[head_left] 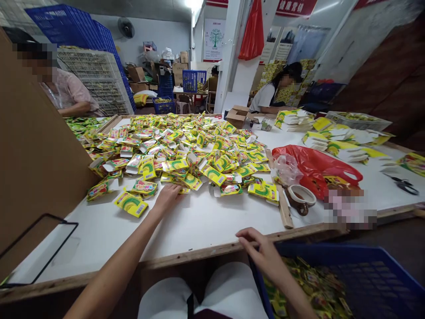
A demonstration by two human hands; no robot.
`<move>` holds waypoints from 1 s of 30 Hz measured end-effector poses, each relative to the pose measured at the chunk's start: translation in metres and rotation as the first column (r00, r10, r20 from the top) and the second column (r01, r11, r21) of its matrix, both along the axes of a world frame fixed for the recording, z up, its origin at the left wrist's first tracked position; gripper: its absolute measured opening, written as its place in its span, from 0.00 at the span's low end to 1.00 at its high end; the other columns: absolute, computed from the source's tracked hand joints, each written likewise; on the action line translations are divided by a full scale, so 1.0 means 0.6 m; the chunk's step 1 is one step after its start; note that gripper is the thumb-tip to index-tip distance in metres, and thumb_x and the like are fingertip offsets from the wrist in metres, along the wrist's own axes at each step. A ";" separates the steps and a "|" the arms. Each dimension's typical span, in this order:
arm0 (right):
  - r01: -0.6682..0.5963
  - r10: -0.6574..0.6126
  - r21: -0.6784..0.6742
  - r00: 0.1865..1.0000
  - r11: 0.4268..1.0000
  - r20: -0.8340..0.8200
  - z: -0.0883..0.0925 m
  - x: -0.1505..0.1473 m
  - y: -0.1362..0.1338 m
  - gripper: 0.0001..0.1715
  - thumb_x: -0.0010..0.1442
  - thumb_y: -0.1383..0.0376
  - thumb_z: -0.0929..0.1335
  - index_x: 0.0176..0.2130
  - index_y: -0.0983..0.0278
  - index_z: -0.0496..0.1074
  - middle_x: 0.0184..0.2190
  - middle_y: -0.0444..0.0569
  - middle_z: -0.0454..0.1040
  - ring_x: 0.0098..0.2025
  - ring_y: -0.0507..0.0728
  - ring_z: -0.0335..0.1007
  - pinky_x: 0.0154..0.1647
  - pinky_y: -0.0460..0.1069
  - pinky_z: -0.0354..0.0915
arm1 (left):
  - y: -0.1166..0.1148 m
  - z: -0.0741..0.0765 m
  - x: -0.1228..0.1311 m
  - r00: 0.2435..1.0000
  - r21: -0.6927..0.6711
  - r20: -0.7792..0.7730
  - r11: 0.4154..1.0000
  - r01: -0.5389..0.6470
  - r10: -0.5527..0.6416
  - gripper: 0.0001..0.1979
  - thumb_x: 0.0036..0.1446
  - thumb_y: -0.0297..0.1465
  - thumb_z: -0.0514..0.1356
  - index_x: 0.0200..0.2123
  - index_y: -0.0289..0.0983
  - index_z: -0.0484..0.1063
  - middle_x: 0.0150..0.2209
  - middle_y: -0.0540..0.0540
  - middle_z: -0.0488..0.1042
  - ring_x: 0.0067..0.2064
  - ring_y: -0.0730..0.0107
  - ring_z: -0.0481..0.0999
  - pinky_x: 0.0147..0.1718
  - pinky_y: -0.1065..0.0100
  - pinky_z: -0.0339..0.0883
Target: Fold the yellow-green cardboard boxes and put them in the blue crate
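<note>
My left hand [168, 197] reaches to the front edge of a heap of small yellow-and-green cartons [174, 165]. Its fingers lie close together at a small carton [184, 191], which they appear to grip; part of it is hidden. My right hand [258, 243] hovers at the wooden front edge of the table, fingers slightly apart, with nothing visible in it. Below that hand stands a blue plastic basket [375, 254] with many green-yellow packets [308, 285] inside. Another loose carton [131, 203] lies left of my left hand, many of the cartons having open flaps.
A wooden strip [284, 208] divides the white table [199, 226]. Right of it are a brown cup [301, 198], a red plastic bag [318, 166], scissors [405, 185] and larger flat cartons [348, 153]. Brown cardboard [40, 133] stands at left. Other people sit across the table.
</note>
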State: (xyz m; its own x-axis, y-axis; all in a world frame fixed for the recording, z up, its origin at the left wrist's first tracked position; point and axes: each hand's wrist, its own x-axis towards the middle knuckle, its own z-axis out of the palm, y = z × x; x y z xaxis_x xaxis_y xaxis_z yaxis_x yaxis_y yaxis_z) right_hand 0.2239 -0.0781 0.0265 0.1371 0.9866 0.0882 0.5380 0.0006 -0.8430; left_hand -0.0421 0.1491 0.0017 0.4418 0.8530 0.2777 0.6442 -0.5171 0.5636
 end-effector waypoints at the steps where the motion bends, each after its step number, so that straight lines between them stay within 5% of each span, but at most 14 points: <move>1: 0.009 -0.008 0.014 0.998 1.000 -0.055 -0.009 -0.023 0.009 0.10 0.60 0.60 0.64 0.35 0.62 0.73 0.33 0.49 0.76 0.37 0.59 0.71 0.39 0.51 0.67 | -0.016 0.005 0.007 1.000 -0.006 0.017 1.000 0.002 -0.002 0.10 0.53 0.34 0.59 0.39 0.39 0.71 0.33 0.44 0.76 0.39 0.58 0.74 0.42 0.61 0.64; 4: 0.050 -0.032 0.082 0.976 0.995 -0.215 -0.035 -0.085 0.044 0.09 0.59 0.60 0.65 0.39 0.62 0.70 0.39 0.51 0.75 0.41 0.58 0.72 0.40 0.51 0.68 | -0.095 0.011 0.031 0.979 -0.092 0.204 0.996 0.004 0.015 0.12 0.60 0.37 0.51 0.44 0.38 0.66 0.31 0.47 0.74 0.33 0.66 0.74 0.34 0.68 0.65; 7: 0.046 0.013 0.154 0.931 0.987 -0.364 -0.057 -0.128 0.077 0.11 0.59 0.60 0.65 0.42 0.61 0.65 0.42 0.51 0.73 0.44 0.58 0.71 0.43 0.51 0.68 | -0.181 0.001 0.053 0.854 -0.296 0.520 0.944 0.149 0.028 0.14 0.62 0.36 0.49 0.50 0.40 0.56 0.34 0.48 0.74 0.34 0.69 0.74 0.33 0.70 0.66; 10: 0.028 0.050 0.171 0.899 0.985 -0.435 -0.073 -0.151 0.095 0.11 0.60 0.62 0.65 0.43 0.60 0.62 0.37 0.48 0.73 0.39 0.55 0.72 0.42 0.49 0.68 | -0.232 -0.017 0.059 0.774 -0.383 0.618 0.913 0.141 0.140 0.12 0.62 0.35 0.49 0.48 0.41 0.53 0.34 0.49 0.73 0.32 0.71 0.73 0.32 0.70 0.66; 17: -0.130 0.183 0.182 0.932 0.975 -0.314 -0.066 -0.150 0.109 0.08 0.60 0.66 0.63 0.41 0.61 0.69 0.35 0.47 0.75 0.38 0.55 0.71 0.41 0.49 0.66 | -0.237 -0.023 0.034 0.860 -0.335 0.489 0.942 0.030 0.146 0.09 0.61 0.35 0.50 0.33 0.38 0.67 0.31 0.48 0.72 0.33 0.68 0.72 0.34 0.69 0.66; 24: -0.031 0.106 0.277 0.960 0.960 -0.261 -0.055 -0.157 0.122 0.07 0.59 0.68 0.64 0.38 0.62 0.71 0.36 0.48 0.74 0.39 0.56 0.70 0.42 0.49 0.66 | -0.238 -0.032 0.042 0.750 -0.295 0.625 0.955 -0.029 0.216 0.12 0.59 0.32 0.54 0.46 0.40 0.65 0.44 0.44 0.73 0.48 0.64 0.73 0.47 0.63 0.66; 30: -0.117 0.204 0.336 0.950 0.935 -0.237 -0.045 -0.157 0.111 0.06 0.59 0.66 0.66 0.35 0.62 0.73 0.36 0.49 0.74 0.42 0.56 0.70 0.43 0.50 0.65 | -0.247 -0.016 0.042 0.797 -0.252 0.581 0.967 -0.021 0.169 0.08 0.57 0.33 0.57 0.38 0.37 0.73 0.42 0.44 0.75 0.47 0.63 0.73 0.49 0.62 0.65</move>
State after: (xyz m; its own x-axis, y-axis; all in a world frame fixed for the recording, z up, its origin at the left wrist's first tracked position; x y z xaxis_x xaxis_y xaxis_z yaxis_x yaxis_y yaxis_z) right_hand 0.1296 -0.0115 -0.0006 0.0407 0.9243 0.3795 0.2664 0.3561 -0.8957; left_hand -0.0170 0.0009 -0.0081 0.1663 0.9522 0.2563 0.1833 -0.2852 0.9408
